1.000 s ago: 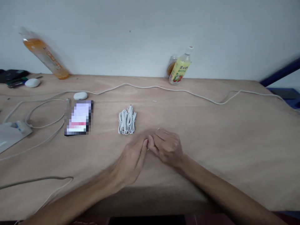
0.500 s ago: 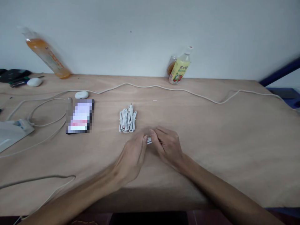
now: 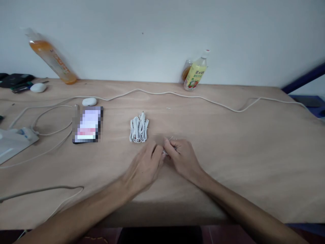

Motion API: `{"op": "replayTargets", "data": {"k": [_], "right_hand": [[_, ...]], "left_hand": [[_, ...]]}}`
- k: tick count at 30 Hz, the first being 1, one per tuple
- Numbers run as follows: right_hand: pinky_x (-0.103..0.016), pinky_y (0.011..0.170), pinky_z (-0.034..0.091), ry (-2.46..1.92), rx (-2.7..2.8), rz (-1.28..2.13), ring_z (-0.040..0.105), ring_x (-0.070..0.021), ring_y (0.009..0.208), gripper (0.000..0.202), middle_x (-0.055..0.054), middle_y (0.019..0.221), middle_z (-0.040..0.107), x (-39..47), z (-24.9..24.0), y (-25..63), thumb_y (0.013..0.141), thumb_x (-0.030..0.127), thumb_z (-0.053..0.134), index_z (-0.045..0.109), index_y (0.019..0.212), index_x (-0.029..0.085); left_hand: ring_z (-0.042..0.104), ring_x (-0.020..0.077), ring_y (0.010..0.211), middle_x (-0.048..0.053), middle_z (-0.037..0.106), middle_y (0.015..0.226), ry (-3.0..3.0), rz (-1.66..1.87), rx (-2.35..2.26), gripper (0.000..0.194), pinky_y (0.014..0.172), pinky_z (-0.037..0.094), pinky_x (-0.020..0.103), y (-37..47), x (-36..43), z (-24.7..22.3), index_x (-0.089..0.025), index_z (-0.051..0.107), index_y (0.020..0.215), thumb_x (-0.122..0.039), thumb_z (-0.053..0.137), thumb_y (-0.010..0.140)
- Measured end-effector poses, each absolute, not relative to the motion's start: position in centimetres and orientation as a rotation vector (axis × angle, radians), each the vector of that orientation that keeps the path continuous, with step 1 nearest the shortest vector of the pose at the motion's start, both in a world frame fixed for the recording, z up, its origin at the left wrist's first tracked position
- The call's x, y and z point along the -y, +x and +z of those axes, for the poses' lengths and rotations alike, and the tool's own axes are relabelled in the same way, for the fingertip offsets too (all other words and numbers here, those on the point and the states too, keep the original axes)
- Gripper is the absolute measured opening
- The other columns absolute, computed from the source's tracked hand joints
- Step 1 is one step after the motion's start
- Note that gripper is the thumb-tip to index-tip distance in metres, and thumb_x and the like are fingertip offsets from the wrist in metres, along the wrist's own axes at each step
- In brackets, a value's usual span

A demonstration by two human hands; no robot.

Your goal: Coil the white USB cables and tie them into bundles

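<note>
My left hand and my right hand meet over the wooden table, fingers closed around a white cable. Only a short stretch of its parallel strands shows between my thumbs; the rest is covered by my fingers. A thin light end pokes out above my right hand, too small to make out clearly. Just beyond my left hand, coiled white cables lie bundled on the tabletop, touching neither hand.
A phone and a white earbud case lie on the left. A long white cord crosses the table. An orange drink bottle and a yellow-labelled bottle stand by the wall. A small white scrap lies mid-table.
My hands have moved slightly right and closer together, so less of the held cable shows between them. A thin end now sticks out above my right hand. The bundled cables stay put.
</note>
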State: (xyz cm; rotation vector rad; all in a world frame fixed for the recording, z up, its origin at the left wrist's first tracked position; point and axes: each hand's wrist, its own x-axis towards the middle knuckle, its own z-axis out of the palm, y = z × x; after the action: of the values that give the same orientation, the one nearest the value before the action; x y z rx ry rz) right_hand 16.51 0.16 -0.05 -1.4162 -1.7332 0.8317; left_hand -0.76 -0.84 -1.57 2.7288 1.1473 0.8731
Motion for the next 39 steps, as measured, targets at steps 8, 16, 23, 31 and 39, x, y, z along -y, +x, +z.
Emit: {"op": "replayTargets", "data": {"k": [8, 16, 23, 31, 39], "right_hand": [[-0.029, 0.050, 0.026, -1.407, 1.777, 0.740, 0.036, -0.0119, 0.047, 0.052, 0.003, 0.050, 0.040, 0.0, 0.0, 16.7, 0.106, 0.038, 0.041, 0.037, 0.055, 0.025], [-0.029, 0.052, 0.033, -1.229, 1.891, 0.298, 0.047, -0.0120, 0.044, 0.057, 0.002, 0.053, 0.058, 0.9, -0.5, 16.2, 0.117, 0.025, 0.042, 0.063, 0.065, 0.020], [-0.028, 0.053, 0.038, -1.154, 1.954, 0.126, 0.053, -0.0118, 0.049, 0.054, 0.000, 0.059, 0.064, 0.7, -0.9, 16.5, 0.118, 0.021, 0.042, 0.067, 0.070, 0.019], [-0.030, 0.053, 0.039, -0.888, 2.068, -0.221, 0.053, -0.0142, 0.053, 0.045, -0.001, 0.061, 0.063, 0.0, 0.1, 17.6, 0.115, 0.012, 0.042, 0.070, 0.081, 0.018], [-0.030, 0.054, 0.038, -0.850, 2.120, -0.294, 0.050, -0.0141, 0.054, 0.049, 0.000, 0.060, 0.058, -0.4, -0.4, 18.2, 0.111, 0.009, 0.049, 0.059, 0.065, 0.022]], "left_hand": [[0.069, 0.0245, 0.097, 0.013, 0.069, 0.110, 3.028, 1.115, -1.157, 0.023, 0.076, 0.061, 0.035, -1.0, 0.1, -1.0, -0.015, 0.062, 0.120, -0.011, 0.041, 0.111], [0.059, 0.0268, 0.087, 0.013, 0.070, 0.097, 2.993, 1.014, -1.060, 0.021, 0.078, 0.057, 0.042, -0.8, 0.5, -0.5, -0.011, 0.066, 0.114, -0.009, 0.045, 0.111], [0.056, 0.0264, 0.094, 0.012, 0.068, 0.108, 2.768, 0.902, -0.991, 0.025, 0.084, 0.057, 0.044, -1.1, 0.3, -0.8, -0.016, 0.061, 0.113, -0.016, 0.036, 0.116], [0.053, 0.0264, 0.110, 0.015, 0.063, 0.125, 2.497, 0.965, -0.967, 0.019, 0.093, 0.055, 0.044, -1.3, 0.9, -0.2, -0.019, 0.059, 0.114, -0.019, 0.040, 0.117], [0.060, 0.0219, 0.085, 0.005, 0.066, 0.093, 2.173, 0.710, -0.823, 0.027, 0.082, 0.055, 0.039, -1.7, 0.6, 0.3, -0.023, 0.054, 0.096, -0.027, 0.037, 0.116]]}}
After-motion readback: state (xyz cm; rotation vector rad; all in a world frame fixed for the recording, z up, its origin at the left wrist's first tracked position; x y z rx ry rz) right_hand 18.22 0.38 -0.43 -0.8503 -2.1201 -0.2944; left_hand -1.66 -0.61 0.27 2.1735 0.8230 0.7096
